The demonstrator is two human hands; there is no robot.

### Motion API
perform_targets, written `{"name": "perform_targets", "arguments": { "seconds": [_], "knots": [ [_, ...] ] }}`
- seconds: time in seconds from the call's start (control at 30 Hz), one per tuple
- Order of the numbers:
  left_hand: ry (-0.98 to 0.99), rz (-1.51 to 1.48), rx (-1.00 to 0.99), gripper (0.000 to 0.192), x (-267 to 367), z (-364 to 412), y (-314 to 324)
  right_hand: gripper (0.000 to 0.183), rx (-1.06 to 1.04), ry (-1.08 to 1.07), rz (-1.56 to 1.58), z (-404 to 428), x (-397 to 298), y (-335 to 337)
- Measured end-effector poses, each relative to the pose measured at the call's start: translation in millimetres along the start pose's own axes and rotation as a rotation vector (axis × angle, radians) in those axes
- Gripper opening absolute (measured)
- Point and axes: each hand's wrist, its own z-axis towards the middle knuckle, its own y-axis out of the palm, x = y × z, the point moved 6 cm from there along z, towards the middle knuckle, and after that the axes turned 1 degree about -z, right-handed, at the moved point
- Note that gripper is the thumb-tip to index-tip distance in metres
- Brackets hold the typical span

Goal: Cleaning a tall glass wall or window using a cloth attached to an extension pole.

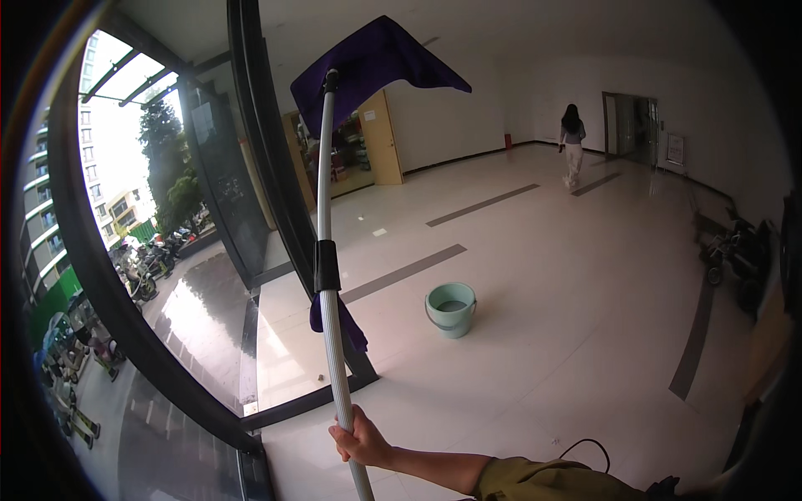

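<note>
My right hand [362,441] is closed around the ribbed lower part of a silver telescopic pole [333,338], which rises nearly upright through the view. A black collar joins its sections. At the top, a purple cloth [382,59] spreads out over the pole's head, with one corner drooping to the right. More purple cloth [352,325] shows behind the pole below the collar; how it is attached cannot be told. A pale green bucket [451,310] with a handle stands on the floor to the right, with something grey inside. My left hand is out of view.
Dark-framed glass panels [219,181] stand at the left, with parked scooters [147,266] outside. A person [571,144] is far off near a doorway [630,128]. A wooden door [380,141] is open at the back. Dark wheeled objects [739,257] stand at the right; a black cable [589,441] lies below.
</note>
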Motion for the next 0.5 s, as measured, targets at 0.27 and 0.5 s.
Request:
{"name": "perform_targets", "arguments": {
  "seconds": [0.27, 0.5],
  "knots": [
    [0.439, -0.008, -0.708, 0.055, 246.6, 192.4, 366.2, 0.038, -0.134, 0.242, 0.110, 12.6, 0.7, -95.0],
    [0.534, 0.418, -0.251, 0.012, 251.8, 312.8, 402.0, 0.049, -0.058, 0.127, 0.103, 62.7, 17.3, -184.0]
  ]
}}
